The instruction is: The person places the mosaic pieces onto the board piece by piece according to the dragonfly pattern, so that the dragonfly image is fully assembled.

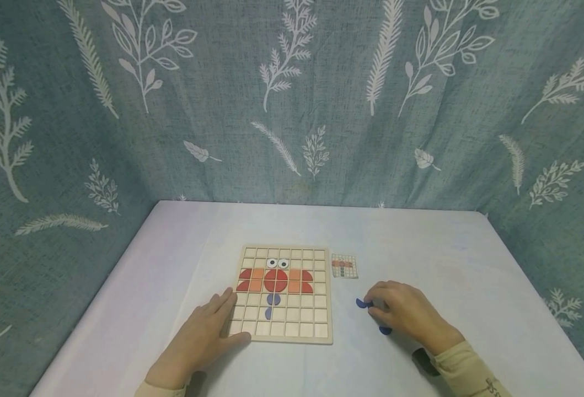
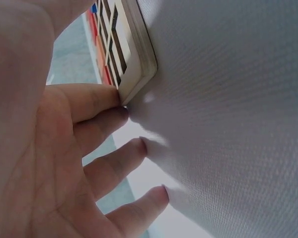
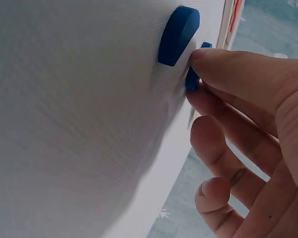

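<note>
A square wooden grid board (image 1: pixel 329 309) lies on the table, with red, orange and blue tiles and two round eyes set in a crab-like figure. My left hand (image 1: pixel 202 333) rests at its near left corner, fingers spread along the left edge and thumb by the front edge; in the left wrist view a finger touches the board corner (image 2: pixel 148 67). Right of the board, my right hand (image 1: pixel 405 309) pinches a blue half-round tile (image 1: pixel 362 303) between thumb and index finger. Another blue tile (image 1: pixel 385 331) lies on the cloth beneath that hand, clearer in the right wrist view (image 3: pixel 180 34).
A small pattern card (image 1: pixel 344 267) showing a similar figure on a grid lies just right of the board's upper part. White cloth covers the table (image 1: pixel 421 242). A leaf-printed blue-green curtain (image 1: pixel 232 110) hangs behind and along both sides.
</note>
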Demonstrator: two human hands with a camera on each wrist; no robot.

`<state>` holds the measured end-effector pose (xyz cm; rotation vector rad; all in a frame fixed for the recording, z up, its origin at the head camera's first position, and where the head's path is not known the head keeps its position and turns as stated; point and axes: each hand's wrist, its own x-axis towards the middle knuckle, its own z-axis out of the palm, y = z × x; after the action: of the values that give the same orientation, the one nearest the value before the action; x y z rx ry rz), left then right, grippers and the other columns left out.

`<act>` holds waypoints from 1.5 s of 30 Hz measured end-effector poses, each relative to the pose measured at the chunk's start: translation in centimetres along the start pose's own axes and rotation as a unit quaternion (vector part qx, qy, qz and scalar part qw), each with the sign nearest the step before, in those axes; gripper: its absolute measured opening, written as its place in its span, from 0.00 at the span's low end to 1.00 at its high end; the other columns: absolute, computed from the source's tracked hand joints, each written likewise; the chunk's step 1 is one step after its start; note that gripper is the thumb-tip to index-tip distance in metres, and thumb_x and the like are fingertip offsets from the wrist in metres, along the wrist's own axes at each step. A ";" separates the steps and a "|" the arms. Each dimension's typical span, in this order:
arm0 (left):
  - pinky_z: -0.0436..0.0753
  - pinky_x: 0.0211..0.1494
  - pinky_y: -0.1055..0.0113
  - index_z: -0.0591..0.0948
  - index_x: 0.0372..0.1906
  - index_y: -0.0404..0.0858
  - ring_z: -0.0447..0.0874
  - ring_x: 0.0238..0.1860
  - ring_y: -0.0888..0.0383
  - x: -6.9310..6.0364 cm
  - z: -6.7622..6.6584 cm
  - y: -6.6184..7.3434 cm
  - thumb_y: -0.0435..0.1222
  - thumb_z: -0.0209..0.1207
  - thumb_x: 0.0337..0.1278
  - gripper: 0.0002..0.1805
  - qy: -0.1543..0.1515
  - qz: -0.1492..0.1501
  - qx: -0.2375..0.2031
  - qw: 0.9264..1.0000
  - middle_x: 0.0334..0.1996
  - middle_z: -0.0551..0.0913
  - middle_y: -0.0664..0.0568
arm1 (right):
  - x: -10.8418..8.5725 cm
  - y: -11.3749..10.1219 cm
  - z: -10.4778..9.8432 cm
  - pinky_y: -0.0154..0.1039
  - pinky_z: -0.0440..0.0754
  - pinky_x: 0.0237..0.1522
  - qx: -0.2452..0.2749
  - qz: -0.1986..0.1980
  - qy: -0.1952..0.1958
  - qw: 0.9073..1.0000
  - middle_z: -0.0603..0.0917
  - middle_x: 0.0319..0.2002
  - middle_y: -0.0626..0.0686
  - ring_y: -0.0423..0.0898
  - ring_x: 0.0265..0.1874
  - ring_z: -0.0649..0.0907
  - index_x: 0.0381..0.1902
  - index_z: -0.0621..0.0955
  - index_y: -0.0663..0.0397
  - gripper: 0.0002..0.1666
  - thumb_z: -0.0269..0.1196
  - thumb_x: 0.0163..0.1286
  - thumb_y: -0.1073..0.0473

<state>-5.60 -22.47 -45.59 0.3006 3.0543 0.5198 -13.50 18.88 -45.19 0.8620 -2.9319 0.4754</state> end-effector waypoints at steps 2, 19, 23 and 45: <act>0.67 0.71 0.36 0.68 0.73 0.30 0.65 0.72 0.34 -0.1 0.0 0.0 0.62 0.65 0.56 0.51 0.000 0.000 0.000 1.000 0.74 0.66 0.38 | 0.0 0.0 -0.1 0.33 0.83 0.33 -0.006 0.007 0.000 1.000 0.86 0.36 0.37 0.31 0.28 0.77 0.36 0.89 0.41 0.09 0.77 0.57 0.56; 0.66 0.72 0.37 0.68 0.73 0.30 0.65 0.72 0.33 -0.1 0.0 0.0 0.62 0.65 0.56 0.51 0.004 0.002 -0.001 1.000 0.74 0.66 0.38 | 0.3 -0.1 -0.2 0.29 0.82 0.28 0.007 -0.120 0.166 0.979 0.88 0.39 0.41 0.34 0.27 0.81 0.36 0.88 0.44 0.12 0.80 0.53 0.58; 0.65 0.72 0.37 0.67 0.74 0.30 0.64 0.72 0.33 0.0 0.0 0.0 0.61 0.66 0.56 0.51 0.002 -0.002 -0.003 1.000 0.74 0.66 0.38 | 0.7 -0.8 0.1 0.28 0.82 0.29 0.027 -0.139 0.193 0.971 0.88 0.42 0.42 0.36 0.29 0.82 0.37 0.89 0.45 0.14 0.80 0.53 0.58; 0.64 0.72 0.35 0.66 0.74 0.31 0.63 0.73 0.33 0.0 0.0 0.2 0.62 0.65 0.56 0.52 -0.011 -0.016 -0.005 1.000 0.75 0.65 0.39 | 4.2 -6.7 1.3 0.26 0.81 0.33 0.079 -0.191 0.216 0.954 0.87 0.42 0.39 0.35 0.36 0.84 0.38 0.89 0.45 0.11 0.78 0.57 0.58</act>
<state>-5.62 -22.32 -45.54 0.2545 3.0289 0.5252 -13.40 10.90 -44.00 1.1404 -2.2866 0.7602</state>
